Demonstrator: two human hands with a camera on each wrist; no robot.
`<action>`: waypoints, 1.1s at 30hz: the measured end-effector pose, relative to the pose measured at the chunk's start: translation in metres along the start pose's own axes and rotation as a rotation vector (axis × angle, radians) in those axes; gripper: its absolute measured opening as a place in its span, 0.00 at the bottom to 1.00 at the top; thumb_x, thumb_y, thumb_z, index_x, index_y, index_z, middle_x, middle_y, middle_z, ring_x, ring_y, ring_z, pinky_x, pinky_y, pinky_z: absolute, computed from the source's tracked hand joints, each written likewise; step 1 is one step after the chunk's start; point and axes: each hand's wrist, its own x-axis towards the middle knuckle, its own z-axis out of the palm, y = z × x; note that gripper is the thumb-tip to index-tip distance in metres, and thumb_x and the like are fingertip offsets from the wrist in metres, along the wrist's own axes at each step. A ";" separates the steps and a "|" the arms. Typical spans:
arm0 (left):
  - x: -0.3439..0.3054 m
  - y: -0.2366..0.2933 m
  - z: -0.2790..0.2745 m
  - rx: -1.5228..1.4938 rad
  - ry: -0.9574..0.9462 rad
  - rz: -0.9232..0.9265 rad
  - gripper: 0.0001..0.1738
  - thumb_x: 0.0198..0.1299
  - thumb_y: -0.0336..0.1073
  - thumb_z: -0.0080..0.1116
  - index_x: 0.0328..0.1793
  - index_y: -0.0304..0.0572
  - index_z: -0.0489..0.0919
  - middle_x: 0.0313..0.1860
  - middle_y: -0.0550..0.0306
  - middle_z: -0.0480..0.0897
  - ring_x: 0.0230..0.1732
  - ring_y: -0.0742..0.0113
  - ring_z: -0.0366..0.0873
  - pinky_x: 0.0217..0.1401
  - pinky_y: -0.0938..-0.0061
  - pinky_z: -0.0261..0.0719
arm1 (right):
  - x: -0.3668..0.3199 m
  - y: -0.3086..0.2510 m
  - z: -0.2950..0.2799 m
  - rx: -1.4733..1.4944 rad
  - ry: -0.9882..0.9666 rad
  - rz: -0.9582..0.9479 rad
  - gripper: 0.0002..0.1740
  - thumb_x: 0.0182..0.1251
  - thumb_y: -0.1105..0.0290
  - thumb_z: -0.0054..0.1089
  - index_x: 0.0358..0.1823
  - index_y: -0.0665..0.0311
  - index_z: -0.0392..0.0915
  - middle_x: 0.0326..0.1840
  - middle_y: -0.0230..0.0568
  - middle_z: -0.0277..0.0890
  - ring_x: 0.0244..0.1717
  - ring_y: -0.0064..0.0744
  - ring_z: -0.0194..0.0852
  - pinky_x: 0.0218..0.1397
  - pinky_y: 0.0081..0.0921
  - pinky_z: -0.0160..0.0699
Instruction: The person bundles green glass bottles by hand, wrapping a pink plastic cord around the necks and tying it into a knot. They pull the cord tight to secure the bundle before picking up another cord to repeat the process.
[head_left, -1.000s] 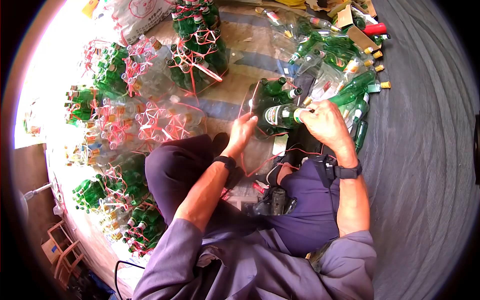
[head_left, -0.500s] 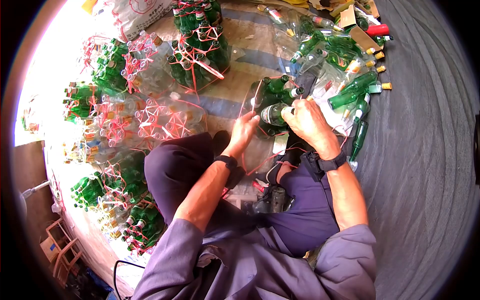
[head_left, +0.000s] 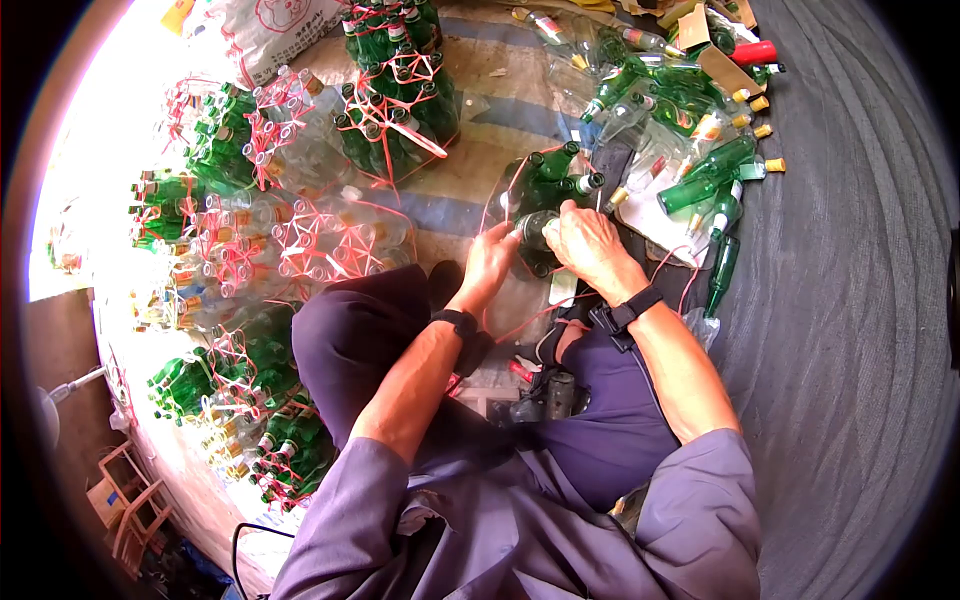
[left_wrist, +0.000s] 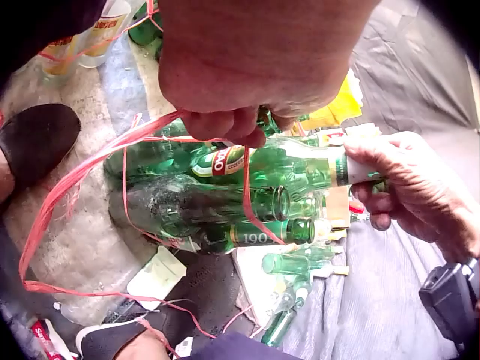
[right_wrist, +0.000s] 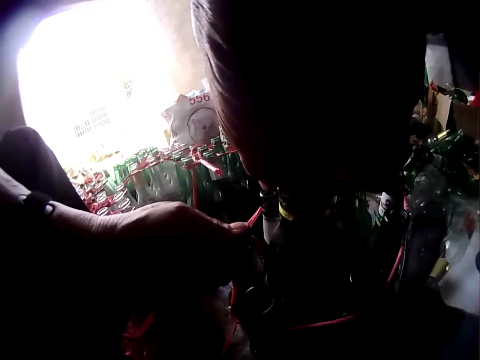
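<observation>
My right hand [head_left: 600, 252] grips a green glass beer bottle [left_wrist: 292, 163] by its neck. The bottle lies among a small bunch of dark green bottles [head_left: 548, 172], its label partly showing. Pink plastic twine [left_wrist: 52, 196] loops around this bunch. The fingers of my left hand [head_left: 485, 268] pinch the twine at the near left side of the bunch, close above the bottles in the left wrist view. In the dark right wrist view, the left hand [right_wrist: 180, 229] holds the twine by the bottle tops.
Tied bundles of green and clear bottles [head_left: 330, 240] stand to the left. Loose bottles [head_left: 690, 110] are heaped at the far right near a cardboard box [head_left: 722, 78]. A printed white sack [head_left: 275, 35] is at the back left. Grey cloth [head_left: 830, 330] covers the right side.
My right hand has moved left and inward with the bottle, which now sits deeper in the bunch. The left hand has stayed nearly in place at the twine.
</observation>
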 end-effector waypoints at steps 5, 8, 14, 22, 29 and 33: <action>-0.005 0.006 0.003 0.001 -0.002 0.038 0.27 0.67 0.40 0.52 0.63 0.22 0.74 0.24 0.63 0.74 0.26 0.74 0.69 0.30 0.77 0.68 | 0.014 -0.005 0.014 -0.057 0.000 0.128 0.22 0.66 0.56 0.59 0.41 0.74 0.72 0.30 0.60 0.79 0.34 0.59 0.81 0.37 0.49 0.78; -0.007 0.007 -0.001 -0.002 -0.032 0.005 0.27 0.67 0.40 0.53 0.64 0.23 0.73 0.24 0.63 0.75 0.26 0.75 0.69 0.30 0.77 0.68 | 0.015 0.001 0.045 -0.222 0.105 0.073 0.25 0.66 0.52 0.58 0.49 0.70 0.72 0.52 0.55 0.70 0.55 0.52 0.69 0.57 0.50 0.67; -0.003 0.006 -0.002 -0.034 -0.020 -0.027 0.28 0.67 0.40 0.54 0.66 0.24 0.72 0.24 0.63 0.75 0.26 0.76 0.69 0.30 0.78 0.67 | 0.009 0.008 0.077 -0.243 0.024 0.038 0.38 0.65 0.54 0.59 0.72 0.64 0.61 0.69 0.54 0.61 0.70 0.59 0.56 0.72 0.57 0.52; -0.008 0.008 -0.002 -0.038 0.026 -0.030 0.28 0.68 0.41 0.53 0.66 0.25 0.73 0.24 0.63 0.75 0.27 0.74 0.70 0.31 0.77 0.68 | 0.004 0.005 0.062 -0.096 0.100 0.015 0.30 0.64 0.62 0.58 0.66 0.68 0.66 0.63 0.53 0.70 0.65 0.52 0.65 0.66 0.49 0.63; -0.011 0.000 0.003 0.055 0.044 0.077 0.28 0.71 0.44 0.50 0.67 0.27 0.71 0.22 0.62 0.73 0.26 0.73 0.70 0.31 0.74 0.69 | -0.018 -0.004 0.059 0.083 0.329 0.056 0.22 0.63 0.67 0.58 0.57 0.70 0.74 0.55 0.53 0.76 0.56 0.52 0.75 0.59 0.46 0.71; -0.015 -0.013 0.008 0.269 0.148 0.204 0.23 0.73 0.49 0.43 0.56 0.34 0.75 0.22 0.54 0.76 0.27 0.63 0.75 0.32 0.66 0.72 | -0.034 -0.006 0.056 0.080 0.337 0.100 0.23 0.63 0.66 0.59 0.57 0.69 0.74 0.55 0.52 0.77 0.56 0.51 0.76 0.58 0.46 0.71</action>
